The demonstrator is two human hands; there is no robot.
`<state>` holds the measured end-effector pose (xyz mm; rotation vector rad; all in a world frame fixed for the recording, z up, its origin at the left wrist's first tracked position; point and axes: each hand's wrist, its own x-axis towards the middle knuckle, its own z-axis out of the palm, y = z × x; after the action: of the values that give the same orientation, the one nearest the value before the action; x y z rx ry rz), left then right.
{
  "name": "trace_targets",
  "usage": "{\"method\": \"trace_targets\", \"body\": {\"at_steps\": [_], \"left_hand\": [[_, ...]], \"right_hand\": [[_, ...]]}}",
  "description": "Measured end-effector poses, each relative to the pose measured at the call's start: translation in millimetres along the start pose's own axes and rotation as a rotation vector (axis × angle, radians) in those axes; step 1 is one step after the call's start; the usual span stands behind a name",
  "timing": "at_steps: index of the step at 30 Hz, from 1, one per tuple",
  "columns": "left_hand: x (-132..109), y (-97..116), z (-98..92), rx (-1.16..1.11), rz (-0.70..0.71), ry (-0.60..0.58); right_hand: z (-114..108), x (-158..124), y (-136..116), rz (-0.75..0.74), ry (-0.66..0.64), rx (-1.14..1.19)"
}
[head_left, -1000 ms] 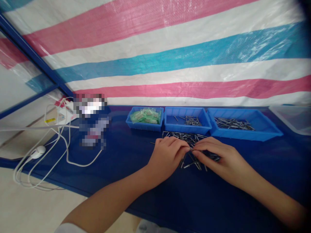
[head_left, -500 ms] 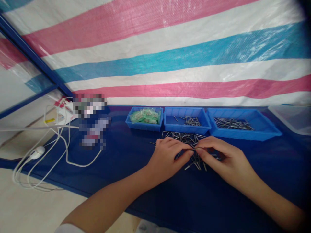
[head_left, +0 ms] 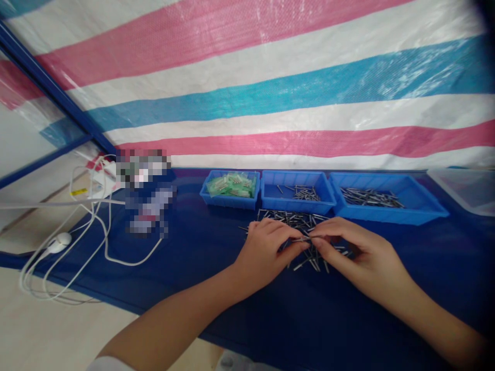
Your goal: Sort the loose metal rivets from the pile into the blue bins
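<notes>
Behind the hands, three blue trays line the blue table (head_left: 193, 268): the left tray (head_left: 228, 201) holds green parts, while the middle tray (head_left: 296, 208) and right tray (head_left: 390, 217) hold metal pins. White cables (head_left: 96, 226) trail off well to the left. A loose pile of pins (head_left: 297, 218) lies partly hidden under the fingers. The left hand (head_left: 266, 252) and right hand (head_left: 356, 253) meet fingertip to fingertip over the pile, both pinched on what seems a single pin (head_left: 305, 239). Since a second ago, both hands have lifted slightly off the pile.
</notes>
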<state>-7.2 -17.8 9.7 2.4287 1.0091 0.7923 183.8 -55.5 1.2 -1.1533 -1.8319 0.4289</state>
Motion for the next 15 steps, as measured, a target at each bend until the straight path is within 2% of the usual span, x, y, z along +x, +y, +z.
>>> {"method": "trace_targets", "body": {"at_steps": [4,6,8,11,13,15], "left_hand": [[0,-1,-1.3,-0.009,-0.010,0.049],[-1,-1,-2.1,0.024,-0.024,0.021],[-2,-1,-2.1,0.085,-0.010,-0.030],[-5,-3,0.1,0.180,0.068,-0.096],[-7,-5,2.7,0.225,0.134,-0.128],[-9,-7,5.2,0.259,0.204,-0.156]], "right_hand": [[-8,4,6,-0.030,-0.022,-0.111],[-16,7,13,-0.071,0.031,-0.208],[-28,11,22,-0.076,0.142,-0.346],[-49,15,38,0.074,0.312,-0.623],[-61,16,47,0.189,0.324,-0.781],[-68,17,52,0.234,0.298,-0.849]]}}
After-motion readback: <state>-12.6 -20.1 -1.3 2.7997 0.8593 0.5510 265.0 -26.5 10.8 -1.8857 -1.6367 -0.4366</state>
